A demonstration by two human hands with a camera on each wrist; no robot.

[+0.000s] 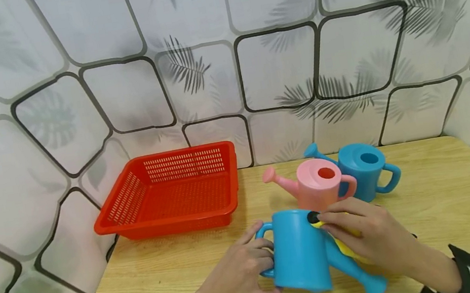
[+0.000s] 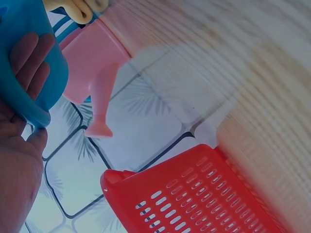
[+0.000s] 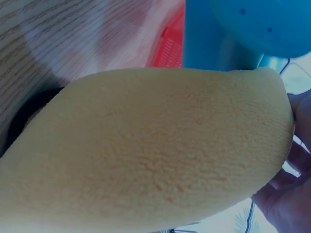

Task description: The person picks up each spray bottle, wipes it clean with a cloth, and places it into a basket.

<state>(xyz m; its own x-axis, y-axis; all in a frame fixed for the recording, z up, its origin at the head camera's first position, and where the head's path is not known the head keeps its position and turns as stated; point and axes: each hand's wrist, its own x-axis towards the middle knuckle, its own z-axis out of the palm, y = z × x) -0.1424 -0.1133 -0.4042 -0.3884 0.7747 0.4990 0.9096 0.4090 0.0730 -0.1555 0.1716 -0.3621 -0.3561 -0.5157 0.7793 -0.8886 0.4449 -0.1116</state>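
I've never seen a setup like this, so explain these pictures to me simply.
There is no robot here: a person works bare-handed. The wide picture comes from a camera worn on the head, looking forward and down; the other two come from cameras on the left and right wrists. On the wood-grain table stand a red basket and, to its right, a pink watering can with a blue watering can partly behind it. The left hand holds a second blue can at its handle, spout pointing down. The right hand grips a soft yellow pad close against that can.
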